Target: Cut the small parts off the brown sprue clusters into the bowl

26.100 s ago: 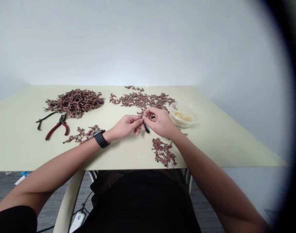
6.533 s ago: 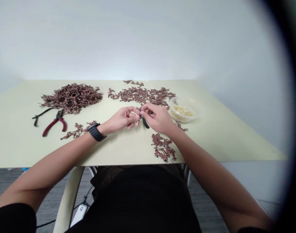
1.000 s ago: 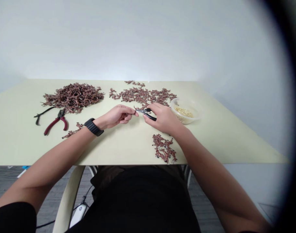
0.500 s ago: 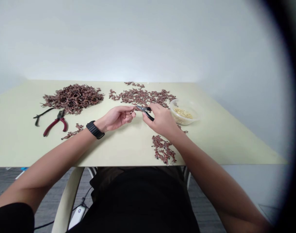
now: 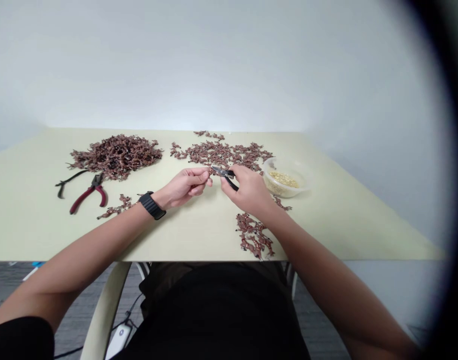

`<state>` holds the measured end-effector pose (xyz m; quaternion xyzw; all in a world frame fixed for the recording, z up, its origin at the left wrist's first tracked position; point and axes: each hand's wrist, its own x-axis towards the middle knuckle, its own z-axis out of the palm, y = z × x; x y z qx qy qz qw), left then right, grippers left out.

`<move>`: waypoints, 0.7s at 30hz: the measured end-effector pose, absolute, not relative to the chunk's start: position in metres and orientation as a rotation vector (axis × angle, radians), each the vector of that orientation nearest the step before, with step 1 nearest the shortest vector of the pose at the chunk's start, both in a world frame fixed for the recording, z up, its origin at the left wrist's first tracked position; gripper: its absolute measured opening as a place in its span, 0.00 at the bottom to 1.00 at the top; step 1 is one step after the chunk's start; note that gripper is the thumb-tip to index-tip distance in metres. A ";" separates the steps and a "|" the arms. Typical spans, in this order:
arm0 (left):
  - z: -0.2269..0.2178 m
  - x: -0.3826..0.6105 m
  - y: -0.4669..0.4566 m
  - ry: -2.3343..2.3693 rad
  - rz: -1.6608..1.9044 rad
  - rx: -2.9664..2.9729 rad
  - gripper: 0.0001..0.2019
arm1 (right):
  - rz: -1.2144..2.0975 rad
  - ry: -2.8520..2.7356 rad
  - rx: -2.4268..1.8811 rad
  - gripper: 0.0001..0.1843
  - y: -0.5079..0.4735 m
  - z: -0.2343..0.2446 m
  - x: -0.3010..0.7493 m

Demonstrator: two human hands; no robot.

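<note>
Well, right hand (image 5: 247,188): gripped one pair of pliers (image 5: 224,172) near one bowl (image 5: 294,171).
Left hand (image 5: 186,186): I pinched one brown piece (image 5: 211,171), farther left.

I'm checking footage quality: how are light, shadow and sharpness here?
Head view: a dark, blurred edge curves down the right side; the wall is brightest just above the table; a soft shadow lies below the left forearm; fine detail between the left hand and black-handled pliers is too small to read.
</note>
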<state>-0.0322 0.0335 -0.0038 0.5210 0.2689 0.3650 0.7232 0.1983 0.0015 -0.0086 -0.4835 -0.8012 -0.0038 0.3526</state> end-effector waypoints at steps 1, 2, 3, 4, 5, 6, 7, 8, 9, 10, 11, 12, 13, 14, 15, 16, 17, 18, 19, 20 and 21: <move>-0.004 -0.032 0.034 0.597 0.812 1.169 0.11 | -0.006 -2.080 -1.247 0.14 0.002 -0.008 0.199; -0.004 -0.032 0.034 0.602 0.823 1.188 0.11 | -0.002 -2.083 -1.242 0.13 0.002 -0.008 0.199; -0.005 -0.032 0.034 0.608 0.835 1.207 0.11 | 0.002 -2.081 -1.236 0.13 0.001 -0.008 0.198; -0.006 -0.032 0.034 0.614 0.852 1.229 0.11 | 0.009 -2.075 -1.234 0.13 0.001 -0.007 0.198; -0.006 -0.031 0.033 0.621 0.872 1.255 0.11 | 0.019 -2.066 -1.234 0.13 0.000 -0.007 0.197; -0.007 -0.030 0.033 0.631 0.894 1.287 0.12 | 0.035 -2.056 -1.236 0.13 0.000 -0.006 0.196; -0.008 -0.030 0.032 0.647 0.920 1.324 0.13 | 0.059 -2.047 -1.238 0.13 -0.001 -0.005 0.195; -0.009 -0.029 0.031 0.669 0.948 1.370 0.14 | 0.090 -2.037 -1.240 0.14 -0.002 -0.004 0.194; -0.010 -0.028 0.031 0.700 0.978 1.425 0.15 | 0.131 -2.026 -1.241 0.14 -0.003 -0.004 0.194; -0.011 -0.028 0.030 0.740 1.009 1.489 0.15 | 0.183 -2.013 -1.243 0.15 -0.003 -0.003 0.193; -0.012 -0.028 0.030 0.785 1.040 1.560 0.14 | 0.246 -2.000 -1.248 0.15 -0.004 -0.002 0.193; -0.012 -0.028 0.031 0.831 1.075 1.632 0.12 | 0.322 -1.987 -1.251 0.16 -0.004 -0.001 0.193; -0.012 -0.029 0.031 0.872 1.116 1.701 0.10 | 0.409 -1.977 -1.246 0.17 -0.004 0.001 0.194; -0.011 -0.031 0.032 0.905 1.160 1.766 0.09 | 0.507 -1.971 -1.230 0.18 -0.004 0.002 0.194; -0.010 -0.033 0.032 0.926 1.204 1.827 0.08 | 0.613 -1.967 -1.205 0.19 -0.004 0.003 0.195; -0.008 -0.036 0.033 0.934 1.241 1.885 0.06 | 0.724 -1.962 -1.176 0.20 -0.004 0.005 0.196; -0.006 -0.038 0.033 0.932 1.274 1.941 0.06 | 0.834 -1.952 -1.149 0.21 -0.004 0.006 0.196; -0.004 -0.040 0.033 0.924 1.294 1.996 0.09 | 0.933 -1.938 -1.132 0.21 -0.005 0.007 0.197; -0.001 -0.040 0.033 0.918 1.308 2.040 0.12 | 1.003 -1.927 -1.127 0.22 -0.005 0.008 0.197; 0.000 -0.041 0.033 0.920 1.315 2.057 0.15 | 1.027 -1.924 -1.130 0.22 -0.005 0.009 0.198; 0.001 -0.040 0.033 0.926 1.318 2.035 0.16 | 0.996 -1.931 -1.139 0.21 -0.006 0.010 0.198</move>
